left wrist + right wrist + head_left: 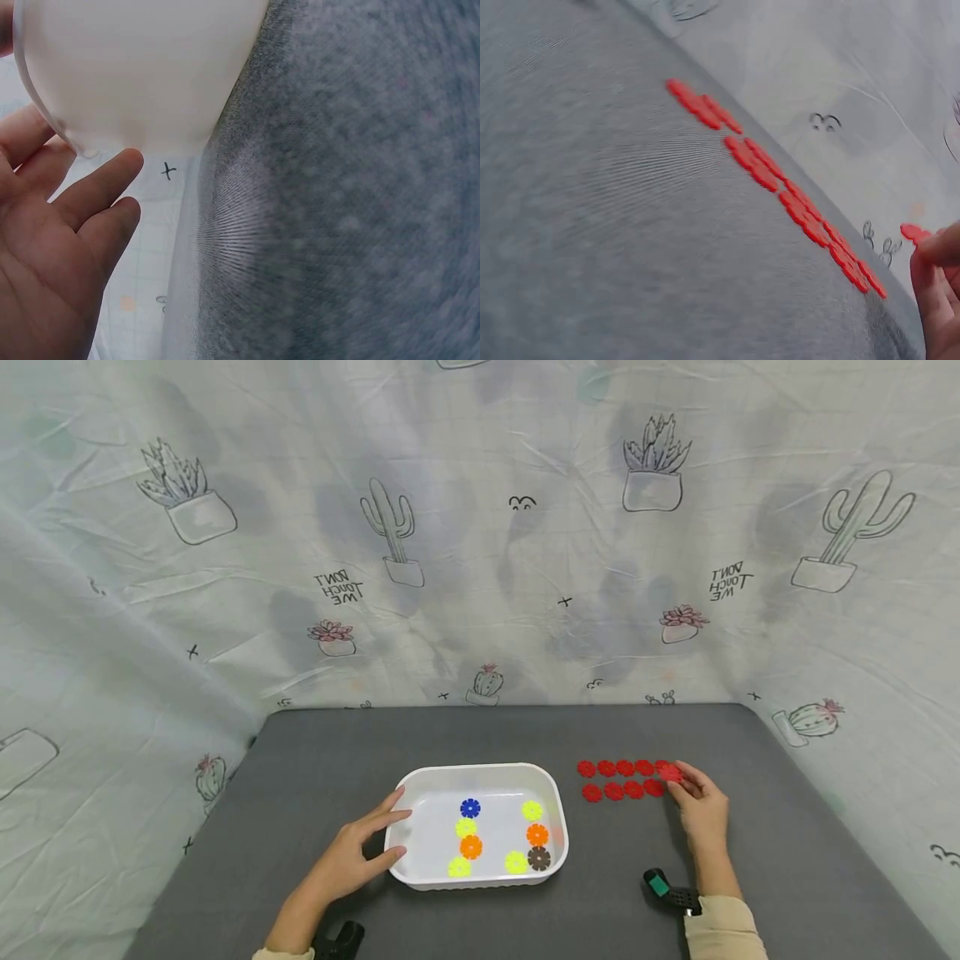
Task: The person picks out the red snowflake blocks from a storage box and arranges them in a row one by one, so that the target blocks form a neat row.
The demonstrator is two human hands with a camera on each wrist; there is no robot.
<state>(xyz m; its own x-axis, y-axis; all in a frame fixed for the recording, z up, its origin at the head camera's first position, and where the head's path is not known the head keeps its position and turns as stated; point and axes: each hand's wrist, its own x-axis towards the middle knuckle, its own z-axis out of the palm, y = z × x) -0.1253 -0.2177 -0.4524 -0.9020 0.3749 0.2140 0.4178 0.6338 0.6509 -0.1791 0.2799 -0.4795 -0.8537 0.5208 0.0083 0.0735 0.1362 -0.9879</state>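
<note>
At the left end of a white plastic tray (pixel 480 883), my left hand (pixel 347 860) rests with thumb and fingers spread over the rim. In the left wrist view, the hand (pixel 52 232) lies against the tray wall (pixel 142 67), its fingers fairly straight. My right hand (pixel 703 814) pinches a red notched disc (pixel 671 772) between thumb and fingertips. The right wrist view shows this red disc (pixel 912 232) held above the table. Beside it, several more red discs (pixel 626 768) lie in two rows on the table, the hand hovering at their right end.
Inside the tray lie notched discs: blue (pixel 470 808), dark brown (pixel 539 858), two orange (pixel 471 847) and several yellow (pixel 532 811). The grey table (pixel 420 735) backs onto a cactus-print cloth (pixel 480 568). Black straps (pixel 675 896) sit at the wrists.
</note>
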